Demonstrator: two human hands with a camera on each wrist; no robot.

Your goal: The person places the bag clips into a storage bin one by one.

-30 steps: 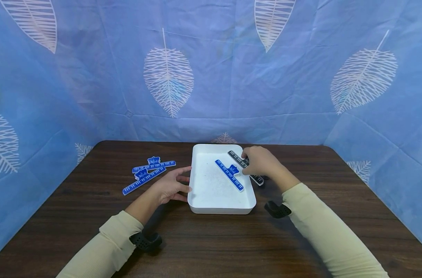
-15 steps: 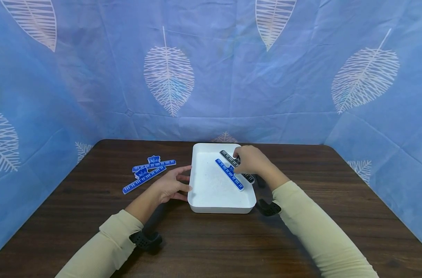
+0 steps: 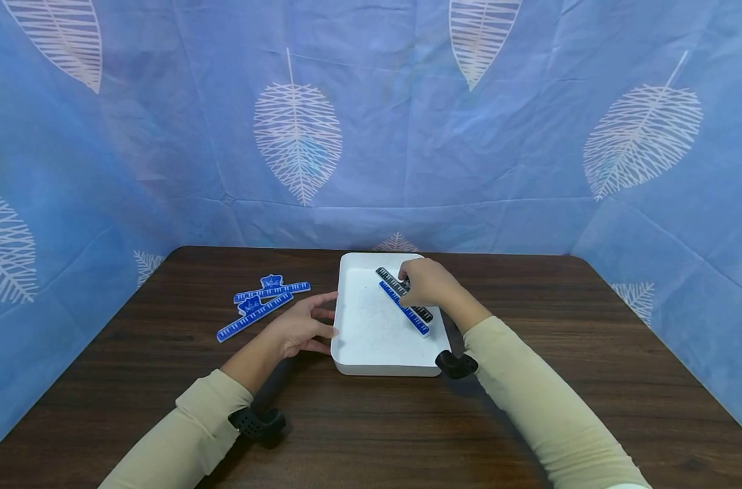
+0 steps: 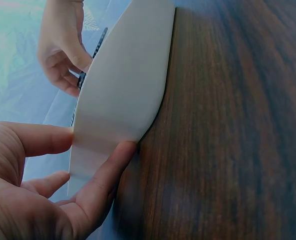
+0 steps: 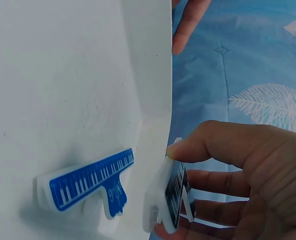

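Observation:
My right hand (image 3: 433, 284) pinches a black clip with piano-key print (image 3: 387, 277) over the right half of a white tray (image 3: 361, 333). In the right wrist view this black clip (image 5: 175, 195) is seen edge-on between thumb and fingers, apart from the blue one. That blue piano-key clip (image 3: 418, 323) lies in the tray, partly covered by the right hand in the head view. My left hand (image 3: 300, 327) touches the tray's left wall with spread fingers. The left wrist view shows its fingertips against the tray wall (image 4: 127, 65).
Two more blue piano-key clips, a farther one (image 3: 291, 288) and a nearer one (image 3: 254, 317), lie touching or overlapping on the dark wooden table (image 3: 358, 435), left of the tray. A blue cloth with white leaf prints (image 3: 371, 136) hangs behind the table.
My right hand has carried the black clip leftward, from the tray's right rim to above the tray beside the blue clip. My left hand and the tray have stayed in place.

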